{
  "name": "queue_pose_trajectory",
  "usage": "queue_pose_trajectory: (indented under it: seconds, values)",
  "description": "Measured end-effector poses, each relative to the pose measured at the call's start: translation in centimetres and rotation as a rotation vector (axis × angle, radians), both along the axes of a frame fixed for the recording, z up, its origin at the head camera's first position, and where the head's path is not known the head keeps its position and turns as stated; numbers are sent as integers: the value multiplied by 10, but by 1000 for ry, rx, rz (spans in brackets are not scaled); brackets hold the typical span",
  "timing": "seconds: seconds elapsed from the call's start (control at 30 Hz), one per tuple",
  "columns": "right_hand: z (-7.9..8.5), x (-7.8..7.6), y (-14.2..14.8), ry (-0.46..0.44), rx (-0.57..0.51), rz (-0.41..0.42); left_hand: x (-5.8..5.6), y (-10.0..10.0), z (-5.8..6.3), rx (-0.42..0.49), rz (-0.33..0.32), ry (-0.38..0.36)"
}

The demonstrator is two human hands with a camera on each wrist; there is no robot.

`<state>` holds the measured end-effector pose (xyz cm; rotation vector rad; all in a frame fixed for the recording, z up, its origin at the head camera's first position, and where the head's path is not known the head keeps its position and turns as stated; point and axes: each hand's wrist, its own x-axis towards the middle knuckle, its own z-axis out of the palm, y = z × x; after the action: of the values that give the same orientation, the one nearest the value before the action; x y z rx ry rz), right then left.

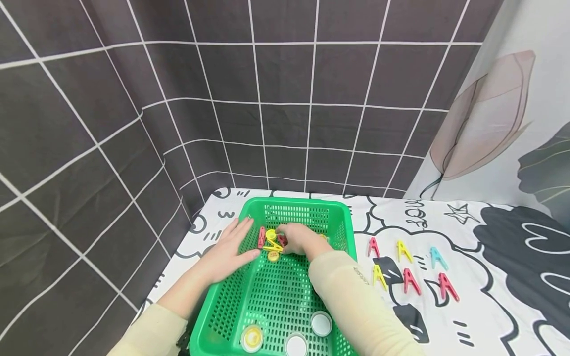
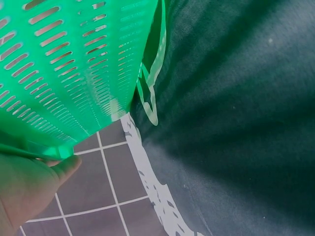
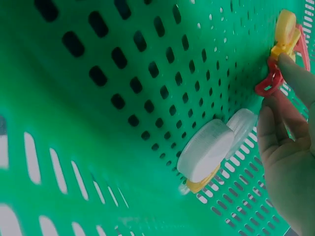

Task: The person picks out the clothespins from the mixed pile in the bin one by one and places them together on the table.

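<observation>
A green perforated plastic basket (image 1: 298, 200) stands on the table. My left hand (image 1: 229, 251) rests on its left rim, fingers straight and thumb spread inward; its thumb shows at the rim in the left wrist view. Inside the basket, my right hand (image 1: 299, 240) pinches a red clothespin (image 3: 270, 81) between thumb and fingers. Close beside it lie a yellow clothespin (image 1: 273, 246), another red clothespin (image 1: 261, 238) and yellow bottle caps (image 1: 273, 256). Part of the held clothespin is hidden by the fingers in the head view.
Several red, yellow and blue clothespins (image 1: 409, 282) lie apart on the patterned cloth (image 1: 445, 326) right of the basket. White round lids (image 1: 321, 324) and a yellow-centred lid (image 1: 252, 338) sit in the basket's near end. A dark tiled-pattern curtain (image 1: 285, 123) hangs behind.
</observation>
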<state>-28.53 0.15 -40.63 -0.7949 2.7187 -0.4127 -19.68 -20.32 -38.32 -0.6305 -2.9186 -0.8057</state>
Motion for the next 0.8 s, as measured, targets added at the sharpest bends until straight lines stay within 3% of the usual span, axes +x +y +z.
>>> queue_pose_trajectory:
  seconds: [0.3,0.8]
  values:
    - [-3,2,-7,-57,43,53,-1,0,-1,-4,-1,7]
    - [1,10,-10,-160,27,101,1,1,1,-4,-1,-1]
